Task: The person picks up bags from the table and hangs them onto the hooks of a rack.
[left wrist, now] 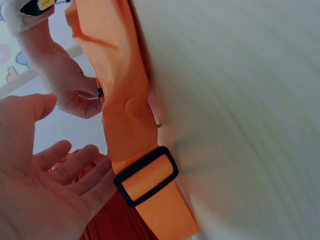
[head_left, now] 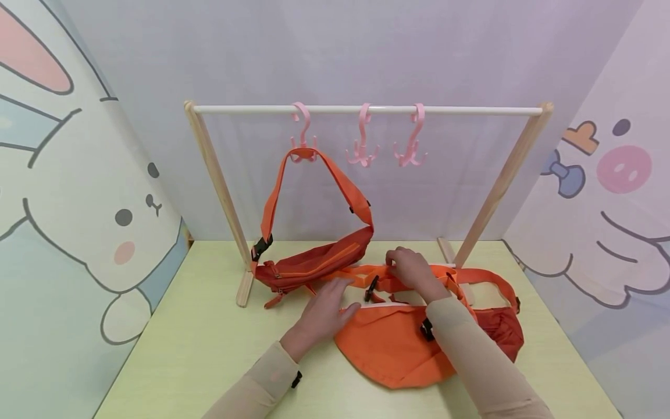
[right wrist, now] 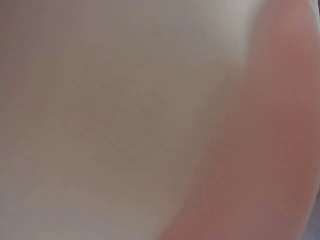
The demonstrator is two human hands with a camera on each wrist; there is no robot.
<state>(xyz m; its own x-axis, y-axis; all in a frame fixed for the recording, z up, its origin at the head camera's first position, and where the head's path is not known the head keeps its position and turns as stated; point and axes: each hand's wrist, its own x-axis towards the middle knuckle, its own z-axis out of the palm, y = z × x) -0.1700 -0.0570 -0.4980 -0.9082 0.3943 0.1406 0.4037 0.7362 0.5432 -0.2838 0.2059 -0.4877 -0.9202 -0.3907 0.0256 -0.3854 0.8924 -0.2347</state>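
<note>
A person's right hand (head_left: 410,270) reaches over an orange strap (head_left: 392,283) behind the orange waist bag (head_left: 392,349) on the table. Its curled fingers pinch the strap; in the left wrist view that right hand (left wrist: 80,100) is at the strap's edge. The left hand (head_left: 327,308) is spread at the bag's left side, palm facing it, and holds nothing. In the left wrist view, left fingers (left wrist: 75,170) lie beside an orange strap with a black slider (left wrist: 145,175). The right wrist view is blurred.
A rack with a white rail (head_left: 235,109) and wooden legs stands behind. A red-orange waist bag (head_left: 319,259) hangs from the left pink hook (head_left: 302,125). Two more pink hooks (head_left: 362,139) are to its right. Another dark red bag (head_left: 505,331) lies at the right on the table (head_left: 173,349).
</note>
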